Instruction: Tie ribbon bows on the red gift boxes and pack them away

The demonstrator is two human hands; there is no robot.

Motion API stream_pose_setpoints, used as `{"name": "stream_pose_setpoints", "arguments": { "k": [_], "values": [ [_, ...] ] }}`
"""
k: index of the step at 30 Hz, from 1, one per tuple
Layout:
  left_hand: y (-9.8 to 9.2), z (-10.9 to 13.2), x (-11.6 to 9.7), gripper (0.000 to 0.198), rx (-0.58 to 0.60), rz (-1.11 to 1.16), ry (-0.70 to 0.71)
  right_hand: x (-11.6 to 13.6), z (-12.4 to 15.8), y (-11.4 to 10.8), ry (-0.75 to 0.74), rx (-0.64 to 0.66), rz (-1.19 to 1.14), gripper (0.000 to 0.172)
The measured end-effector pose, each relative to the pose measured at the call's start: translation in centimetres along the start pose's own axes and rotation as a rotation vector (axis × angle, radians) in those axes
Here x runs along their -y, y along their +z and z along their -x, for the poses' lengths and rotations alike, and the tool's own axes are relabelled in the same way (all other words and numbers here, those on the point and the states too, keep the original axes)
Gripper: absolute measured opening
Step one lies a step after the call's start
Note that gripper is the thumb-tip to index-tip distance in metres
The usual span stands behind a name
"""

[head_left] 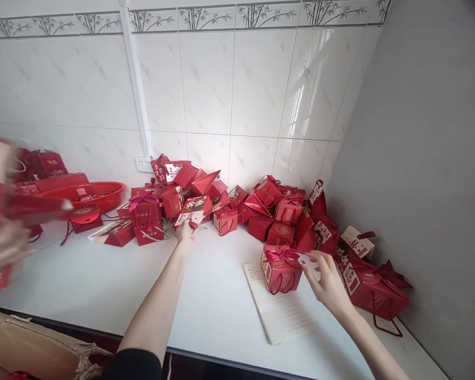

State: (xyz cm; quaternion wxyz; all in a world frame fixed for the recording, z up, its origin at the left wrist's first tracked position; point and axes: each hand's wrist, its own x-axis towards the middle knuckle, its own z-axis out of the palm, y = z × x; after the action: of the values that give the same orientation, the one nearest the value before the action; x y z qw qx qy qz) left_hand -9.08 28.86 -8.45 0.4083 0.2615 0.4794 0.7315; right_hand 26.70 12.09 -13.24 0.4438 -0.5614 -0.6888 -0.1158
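My left hand reaches into the pile on the table, its fingers closed at the front edge of a red gift box with cartoon figures and a white panel. The fingertips are partly hidden there. My right hand is beside the upper right corner of another red gift box, with thumb and fingers apart. That box stands upright, has a magenta ribbon bow on top and a cord handle in front. Under it lies a lined notebook.
Several red gift boxes are heaped along the tiled wall. A red plastic basket stands at the left. Another person's blurred hand handles red boxes at the left edge. A larger red box sits by the grey wall; a cardboard carton is in front.
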Motion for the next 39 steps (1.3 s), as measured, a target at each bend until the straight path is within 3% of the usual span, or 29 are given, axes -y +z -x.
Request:
{"name": "stream_pose_setpoints", "arguments": {
  "k": [3, 6, 9, 13, 17, 21, 24, 27, 30, 32, 35, 39],
  "values": [
    [0.0, 3.4, -1.2, 0.012, -0.017, 0.07, 0.073, 2.5, 0.5, -0.8, -0.114, -0.009, -0.008, 0.02],
    [-0.9, 8.9, -1.5, 0.021, 0.045, 0.087, 0.13, 5.5, 0.2, -1.2, -0.244, -0.035, 0.012, 0.028],
    [-2.2, 15.4, -1.4, 0.026, 0.239, -0.063, 0.097, 8.5, 0.0, -1.0, -0.416, -0.107, 0.11, 0.043],
    [-3.7, 21.6, -2.7, 0.03, 0.656, -0.259, -0.035, 10.8, 0.2, -0.8, -0.575, -0.139, 0.2, 0.033],
    [-4.7, 22.5, -5.4, 0.027, 1.034, -0.394, -0.317, 11.3, 0.9, -2.4, -0.689, -0.018, 0.133, 0.034],
    [-5.4, 21.2, -6.7, 0.026, 1.258, -0.547, -0.452, 11.3, 2.3, -5.3, -0.78, 0.056, 0.152, 0.034],
    [-5.3, 20.3, -6.2, 0.029, 1.383, -0.572, -0.532, 9.8, 3.3, -6.7, -0.702, 0.098, 0.136, 0.037],
    [-4.5, 18.9, -4.4, 0.032, 1.338, -0.466, -0.493, 6.1, 3.4, -6.7, -0.393, -0.069, 0.117, 0.029],
    [-3.1, 16.8, -1.0, 0.029, 0.983, -0.375, -0.368, 1.4, 2.8, -5.4, 0.161, -0.349, 0.218, 0.035],
    [-2.4, 15.3, 1.6, 0.025, 0.713, -0.358, -0.308, -1.1, 2.6, -4.1, 0.4, -0.334, 0.254, 0.048],
    [-2.1, 13.7, 4.7, 0.023, 0.554, -0.383, -0.243, -3.5, 2.9, -2.0, 0.489, -0.227, 0.331, 0.068],
    [-2.8, 13.4, 6.8, 0.019, 0.575, -0.473, -0.196, -4.6, 3.0, -0.4, 0.436, -0.239, 0.506, 0.077]
  ]
}}
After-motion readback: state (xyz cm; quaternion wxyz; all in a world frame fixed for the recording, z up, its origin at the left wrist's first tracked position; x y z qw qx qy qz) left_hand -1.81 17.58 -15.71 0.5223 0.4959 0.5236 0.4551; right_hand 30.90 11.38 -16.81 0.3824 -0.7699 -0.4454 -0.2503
